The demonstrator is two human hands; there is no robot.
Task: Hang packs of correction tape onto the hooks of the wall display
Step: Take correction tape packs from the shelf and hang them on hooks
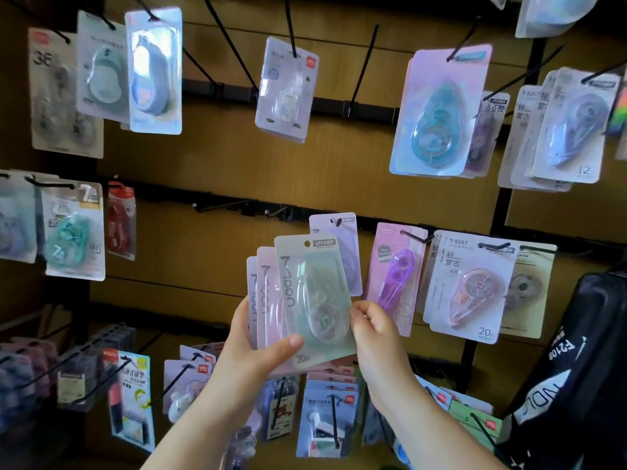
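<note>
Mid-stocking: left hand [258, 354] grips a fan of packs at 6 o'clock of the frame, thumb across the front. The right hand [376, 330] pinches the front green pack [315, 300] at its 3 o'clock edge. Both grips are clamped. Pink packs [268, 293] sit behind.

Likely step: peeling off the green one. The next move calls for threading its hang-hole onto the bare hook [217, 206] at 10 o'clock, or joining the lilac pack [342, 245] at 1 o'clock.

A black bag [576, 361] with white lettering shows at the lower right corner of the wall display [220, 157]. Near the lower left corner hangs a pen pack [135, 395] with a red-and-black pen. Just left of it is a dark box [71, 385] with a pale label. By the bottom edge hangs a brown-bear card [279, 415].
</note>
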